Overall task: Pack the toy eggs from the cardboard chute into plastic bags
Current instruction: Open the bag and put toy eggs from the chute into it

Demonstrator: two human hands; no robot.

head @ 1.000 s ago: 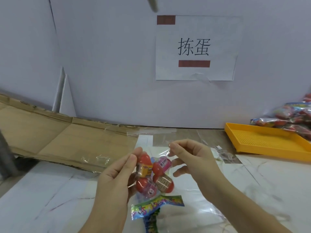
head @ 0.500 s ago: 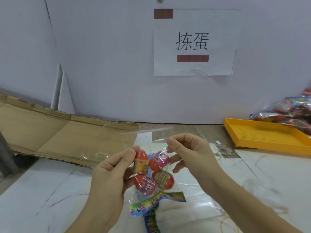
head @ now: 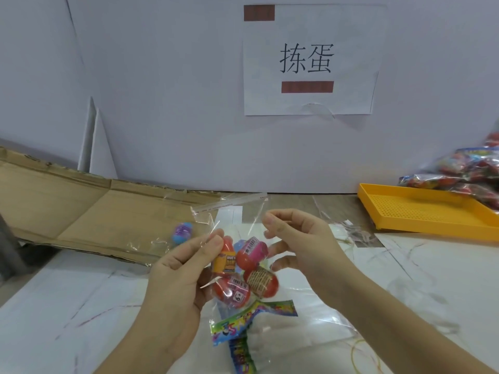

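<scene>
Left hand [head: 178, 282]: thumb and index fingers pinch the left side of the clear plastic bag [head: 232, 211], held up over the bench [head: 67, 306]. Four toy eggs [head: 251, 256] sit in the bag between both hands. Right hand [head: 305, 244]: fingers curled, thumb against index right at the bag's right edge; can't tell if it grips the film. One blue-purple egg [head: 183, 232] lies on the cardboard chute [head: 81, 211], left of the bag. Yellow tray [head: 421, 211] far right, filled bags [head: 464, 168] behind it
</scene>
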